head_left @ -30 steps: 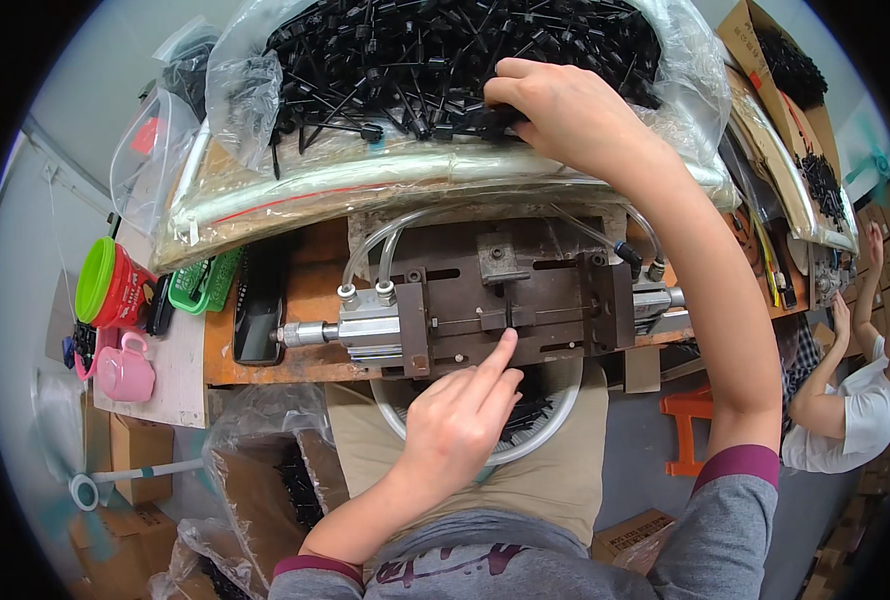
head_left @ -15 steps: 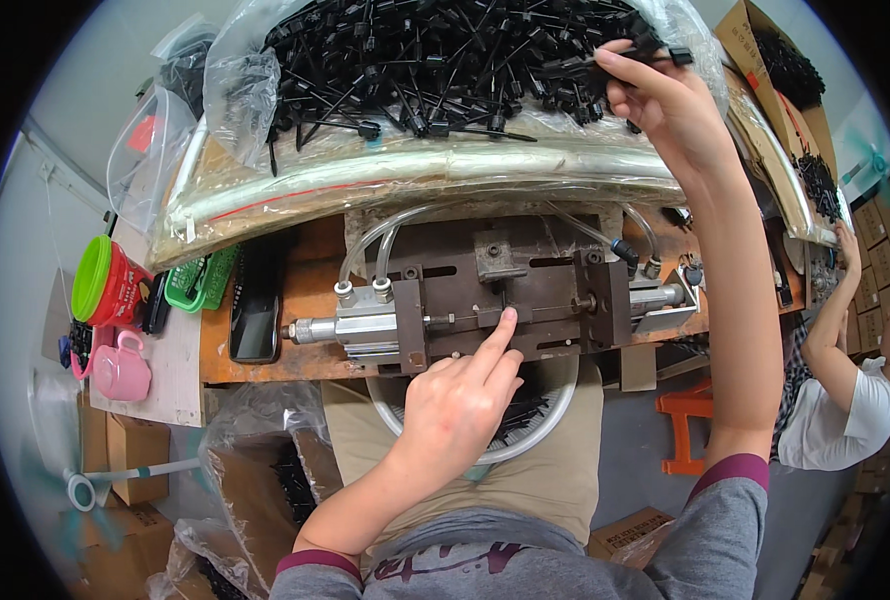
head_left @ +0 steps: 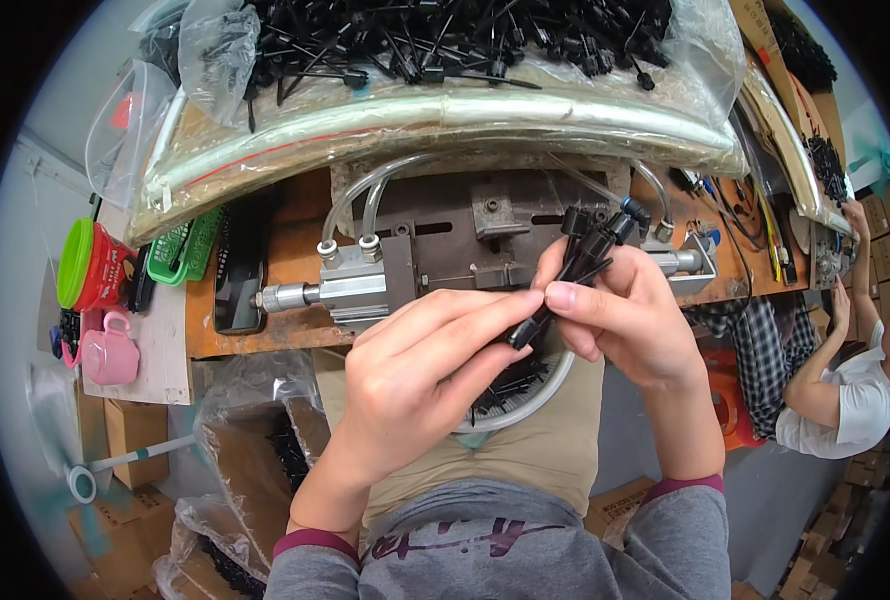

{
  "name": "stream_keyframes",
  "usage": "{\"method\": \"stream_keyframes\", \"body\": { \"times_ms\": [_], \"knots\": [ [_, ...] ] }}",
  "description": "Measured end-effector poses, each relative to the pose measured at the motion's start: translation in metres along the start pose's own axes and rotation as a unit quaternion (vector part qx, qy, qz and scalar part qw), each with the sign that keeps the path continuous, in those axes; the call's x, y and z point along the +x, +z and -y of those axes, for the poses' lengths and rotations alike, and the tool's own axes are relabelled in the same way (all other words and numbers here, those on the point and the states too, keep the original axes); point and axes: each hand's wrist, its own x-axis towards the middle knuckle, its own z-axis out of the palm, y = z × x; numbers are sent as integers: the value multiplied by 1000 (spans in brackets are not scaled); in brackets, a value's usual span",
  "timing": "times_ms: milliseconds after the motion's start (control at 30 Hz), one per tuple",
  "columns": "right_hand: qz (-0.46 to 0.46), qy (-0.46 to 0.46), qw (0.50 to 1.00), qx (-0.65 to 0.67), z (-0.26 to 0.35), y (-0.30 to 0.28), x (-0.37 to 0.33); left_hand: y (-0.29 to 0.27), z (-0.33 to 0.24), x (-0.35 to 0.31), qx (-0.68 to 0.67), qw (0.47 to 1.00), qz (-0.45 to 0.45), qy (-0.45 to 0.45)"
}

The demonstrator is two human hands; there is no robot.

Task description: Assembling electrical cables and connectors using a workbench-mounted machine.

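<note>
Head view: both hands [head_left: 525,340] pinching black plastic parts [head_left: 585,250] above cluttered orange workbench [head_left: 285,260], cardboard boxes [head_left: 130,430] below.

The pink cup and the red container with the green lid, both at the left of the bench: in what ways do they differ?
The pink cup is pale pink, and its side handle shows; the red container is bright red and shows no handle. The red container has a green lid and lies tilted with the lid toward the left; the pink cup shows no separate lid of another colour. The cup is nearer to the person. Both stand on the bench's left end.
</note>
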Motion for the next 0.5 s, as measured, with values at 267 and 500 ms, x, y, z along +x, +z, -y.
{"method": "stream_keyframes", "body": {
  "times_ms": [267,500],
  "knots": [
    [-71,-22,993,91,-19,-3,-14,-12,2,-15,-163,984,-45,-53],
    [-216,-148,965,-1,-22,-10,-31,8,3,-38,152,988,29,12]
  ]
}}
